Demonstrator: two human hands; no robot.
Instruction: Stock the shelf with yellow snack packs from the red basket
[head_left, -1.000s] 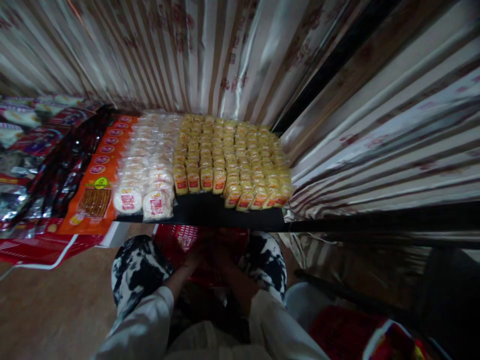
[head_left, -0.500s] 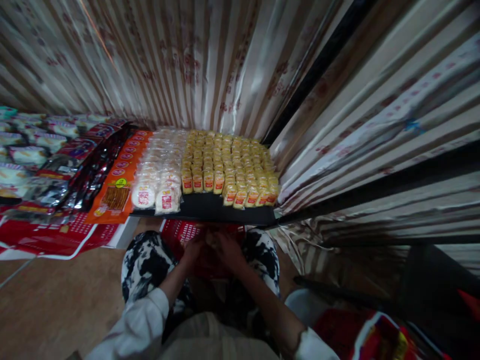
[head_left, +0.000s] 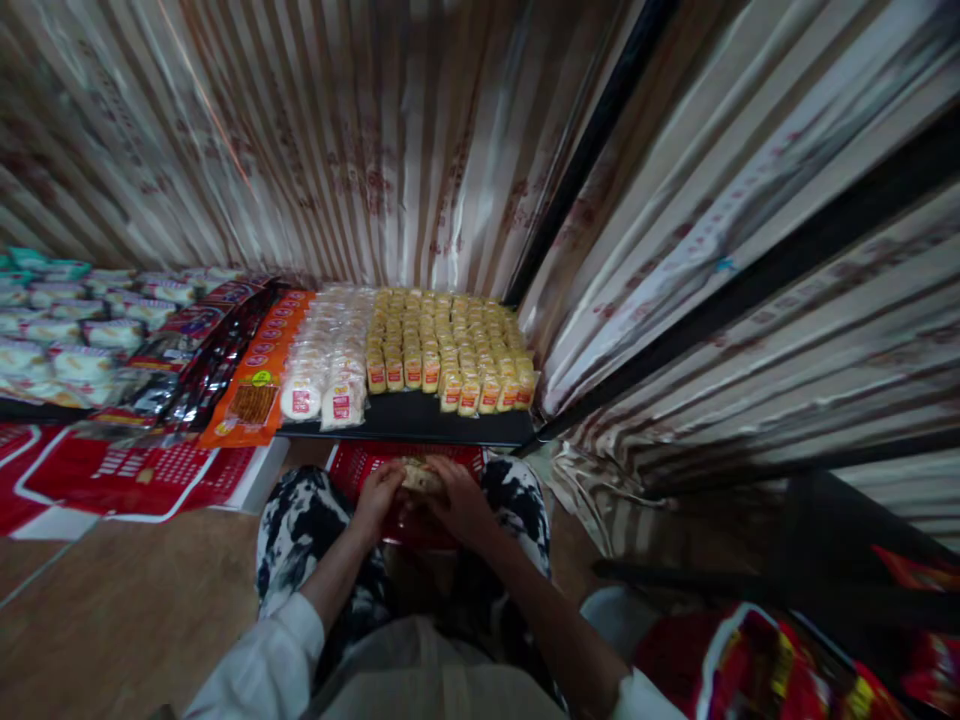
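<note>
Between my knees is a red plastic basket (head_left: 346, 462) with a perforated wall. Above it, a pale yellowish snack piece (head_left: 421, 477) sits between my two hands. My left hand (head_left: 379, 492) grips its left end with bent fingers. From the right, my right hand (head_left: 459, 500) curls over the other end. Whether the piece is wrapped, I cannot tell. Just beyond my hands, rows of small yellow wrapped snacks (head_left: 450, 340) stand on a black shelf (head_left: 420, 428), beside round white wrapped crackers (head_left: 319, 365).
Left along the shelf lie an orange snack bag (head_left: 253, 385), dark shiny packets (head_left: 195, 340) and white packets (head_left: 82, 320). A red printed carton (head_left: 142, 475) sits below. Striped curtain (head_left: 315, 140) and dark metal bars (head_left: 592, 140) enclose the corner. Red packaging (head_left: 787, 660) lies at lower right.
My hands have risen slightly above the basket, and the pale piece between them now shows clearly. The view has shifted, revealing more of the shelf's left end.
</note>
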